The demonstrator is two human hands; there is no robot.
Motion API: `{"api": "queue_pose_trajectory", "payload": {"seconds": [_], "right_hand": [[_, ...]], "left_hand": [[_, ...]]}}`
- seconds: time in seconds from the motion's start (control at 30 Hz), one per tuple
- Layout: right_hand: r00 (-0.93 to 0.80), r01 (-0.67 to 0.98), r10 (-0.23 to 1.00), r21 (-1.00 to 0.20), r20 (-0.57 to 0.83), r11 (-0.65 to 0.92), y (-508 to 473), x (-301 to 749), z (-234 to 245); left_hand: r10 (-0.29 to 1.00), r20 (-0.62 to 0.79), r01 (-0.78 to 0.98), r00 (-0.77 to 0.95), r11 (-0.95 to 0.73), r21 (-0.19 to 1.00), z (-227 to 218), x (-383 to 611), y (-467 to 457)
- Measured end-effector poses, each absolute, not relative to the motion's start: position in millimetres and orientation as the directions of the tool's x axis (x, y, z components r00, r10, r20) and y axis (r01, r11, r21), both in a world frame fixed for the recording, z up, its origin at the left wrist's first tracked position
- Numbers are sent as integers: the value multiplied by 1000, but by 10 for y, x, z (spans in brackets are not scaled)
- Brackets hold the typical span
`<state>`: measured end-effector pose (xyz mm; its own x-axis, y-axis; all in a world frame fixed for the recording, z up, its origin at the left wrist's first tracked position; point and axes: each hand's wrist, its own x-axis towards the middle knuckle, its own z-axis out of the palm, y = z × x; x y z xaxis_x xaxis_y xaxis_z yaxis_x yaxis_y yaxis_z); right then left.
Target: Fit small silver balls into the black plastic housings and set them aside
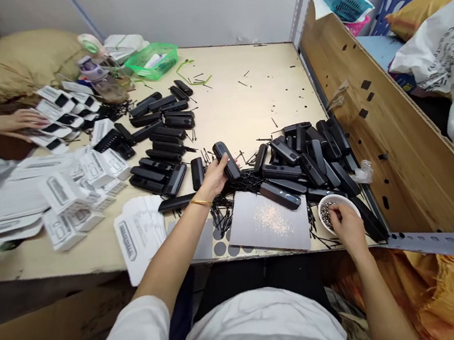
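Note:
My left hand [216, 176] is closed around a black, oblong plastic case [226, 160], held tilted above the middle of the table. My right hand [348, 226] reaches over the rim of a small white bowl [346, 198], its fingers pinched among tiny shiny metal pieces [326, 213]. Whether a piece is between those fingertips is too small to see. Between my hands, a grey sheet [241, 227] carries a scatter of small pale bits [274, 218]. Another black case [280, 194] lies across the sheet's upper right edge.
More black cases are heaped at right [312, 158] and lie in rows at left [163, 136]. Thin black sticks [249, 181] are strewn between. White boxes [65, 192] crowd the left, where another person's hand [28, 119] touches white-and-black pieces. A wooden board [394, 129] walls the right side.

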<state>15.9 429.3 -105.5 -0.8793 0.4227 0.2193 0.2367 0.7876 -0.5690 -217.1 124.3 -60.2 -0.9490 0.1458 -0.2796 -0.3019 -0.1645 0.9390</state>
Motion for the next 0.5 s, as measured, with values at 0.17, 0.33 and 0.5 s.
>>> {"api": "queue_pose_trajectory", "payload": {"seconds": [0.17, 0.33, 0.5], "right_hand": [[-741, 230, 614, -757, 270, 611, 4072, 148, -924], [-741, 18, 664, -985, 102, 172, 3737, 31, -789], [-835, -51, 549, -988, -37, -145, 3507, -51, -748]], "left_hand": [[225, -442, -496, -868, -370, 786, -529, -2029, 1346], [273, -388, -439, -880, -158, 884, -486, -1881, 1311], [368, -57, 58, -928, 294, 954, -259, -1532, 1150]]}}
